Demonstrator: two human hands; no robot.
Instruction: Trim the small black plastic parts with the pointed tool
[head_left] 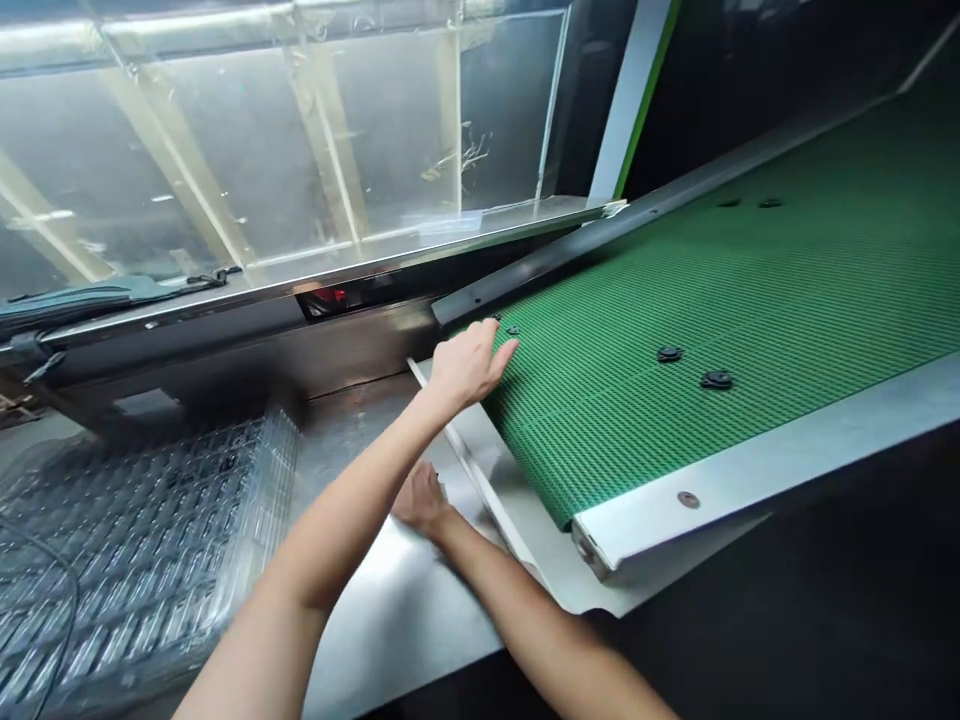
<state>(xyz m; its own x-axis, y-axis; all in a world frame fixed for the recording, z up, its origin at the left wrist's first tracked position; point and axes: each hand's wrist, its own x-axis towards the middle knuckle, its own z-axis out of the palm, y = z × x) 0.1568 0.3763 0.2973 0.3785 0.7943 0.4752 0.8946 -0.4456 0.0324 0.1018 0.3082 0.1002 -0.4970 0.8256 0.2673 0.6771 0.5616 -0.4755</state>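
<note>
Green belt (592, 420) carries small black parts (716, 380), the nearest just beside the left hand (469, 362), its thumb spread from the fingers. Clear plastic trays (172, 550) crowd the bench (394, 625); whether the right hand (421, 495) holds anything, I cannot tell.

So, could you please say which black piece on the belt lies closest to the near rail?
The right-hand black piece of the middle pair; the others lie farther from that near rail.
</note>
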